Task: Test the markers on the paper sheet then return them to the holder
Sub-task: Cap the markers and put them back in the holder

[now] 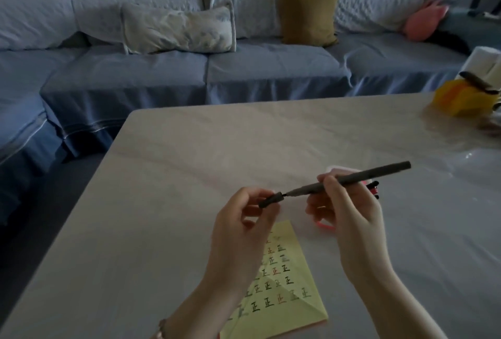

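One camera sits on my head, looking forward and down across the table [189,148]. My left hand [241,219] and right hand [349,216] fill the lower middle of the wide view, close to the lens. Beyond my hands the table stretches away, and past its far edge the sofa [189,72] spans the top.

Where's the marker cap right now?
Head view, lower centre: the cap is pinched in the left hand, just off the tip of the marker held by the right hand.

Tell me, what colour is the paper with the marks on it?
Pale yellow paper sheet, seen in the head view.
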The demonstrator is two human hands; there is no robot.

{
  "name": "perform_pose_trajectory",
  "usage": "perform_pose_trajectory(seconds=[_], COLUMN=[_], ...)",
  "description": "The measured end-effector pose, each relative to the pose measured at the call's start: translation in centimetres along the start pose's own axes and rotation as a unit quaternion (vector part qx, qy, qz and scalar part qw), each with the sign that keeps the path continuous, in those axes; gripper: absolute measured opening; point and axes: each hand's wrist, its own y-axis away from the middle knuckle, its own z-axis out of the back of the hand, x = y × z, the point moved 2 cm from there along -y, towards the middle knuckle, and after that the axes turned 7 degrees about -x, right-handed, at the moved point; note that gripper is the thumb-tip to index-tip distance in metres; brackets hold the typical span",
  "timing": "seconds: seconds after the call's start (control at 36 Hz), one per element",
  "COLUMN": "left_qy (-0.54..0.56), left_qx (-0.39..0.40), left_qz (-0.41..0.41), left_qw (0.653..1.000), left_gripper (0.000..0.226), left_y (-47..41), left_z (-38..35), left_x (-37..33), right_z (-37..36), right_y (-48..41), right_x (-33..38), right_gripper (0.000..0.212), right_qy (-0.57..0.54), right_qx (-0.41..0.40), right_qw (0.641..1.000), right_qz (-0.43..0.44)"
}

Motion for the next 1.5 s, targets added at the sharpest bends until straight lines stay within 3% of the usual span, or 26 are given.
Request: perform_pose_trajectory(seconds=[0.25, 0.36, 0.47, 0.53, 0.61, 0.78, 0.86, 0.94, 1.03, 1.11, 1.22, 1.28, 1.39, 1.44, 1.5], left_qy=[0.001, 0.042, 0.058, 0.058, 0.070, 0.149, 0.092, 0.004, -0.043, -0.069, -0.157, -0.173, -0.183, -0.180, -0.186], left_qx=[0.038, 0.064, 0.058, 0.060, 0.054, 0.051, 0.070, 0.101, 0.100, 0.111, 0.136, 0.127, 0.156, 0.180, 0.202], left_qz=[0.003, 0.035, 0.037, 0.032, 0.030, 0.069, 0.068, 0.065, 0.061, 0.052, -0.005, -0.043, -0.075, -0.061, -0.056], left_qw=[0.999, 0.996, 0.996, 0.996, 0.996, 0.985, 0.991, 0.993, 0.992, 0.990, 0.978, 0.976, 0.968, 0.965, 0.960], left_gripper=[0.018, 0.015, 0.018, 0.016, 0.017, 0.019, 0.016, 0.010, 0.008, 0.006, 0.008, 0.026, 0.069, 0.088, 0.100], left_y=[0.0, 0.1, 0.0, 0.1, 0.2, 0.3, 0.1, -0.2, -0.6, -1.1, -2.0, -2.7, -4.3, -5.0, -5.5], left_z=[0.1, 0.4, 0.6, 0.5, 0.2, -0.4, -0.1, 0.2, 0.8, 0.6, -1.8, -3.8, -8.9, -11.3, -13.2], left_x=[0.0, 0.2, 0.4, 0.4, 0.2, 0.1, 0.9, 2.4, 3.8, 4.5, 4.7, 4.4, 3.6, 3.6, 3.9], right_z=[-0.1, 0.2, 0.6, 0.8, 1.0, 1.3, 0.9, 0.8, 0.7, 1.2, 2.9, 4.4, 7.6, 9.1, 10.1], right_y=[0.2, 0.3, 0.5, 0.7, 0.7, 0.5, 0.7, 0.6, 0.6, 0.1, -1.1, -2.1, -4.6, -5.9, -7.0], right_x=[-0.9, -1.0, -1.5, -1.8, -2.3, -2.8, -3.4, -4.2, -4.4, -4.1, -2.0, -0.4, 2.1, 1.9, 0.8], right_gripper=[0.007, 0.019, 0.010, 0.018, 0.049, 0.041, 0.018, 0.021, 0.018, 0.017, 0.013, 0.019, 0.036, 0.042, 0.036], right_qy=[0.016, -0.014, -0.034, -0.038, -0.048, -0.050, -0.021, 0.076, 0.060, 0.074, 0.092, 0.102, 0.213, 0.264, 0.282], right_qx=[0.052, 0.075, 0.082, 0.093, 0.103, 0.112, 0.094, 0.100, 0.086, 0.043, -0.005, -0.033, -0.073, -0.108, -0.114], right_qw=[0.998, 0.994, 0.993, 0.993, 0.992, 0.991, 0.992, 0.986, 0.986, 0.993, 0.994, 0.982, 0.919, 0.898, 0.902], right_qz=[-0.034, -0.076, -0.082, -0.068, -0.057, -0.055, -0.087, -0.111, -0.127, -0.079, 0.056, 0.157, 0.324, 0.334, 0.306])
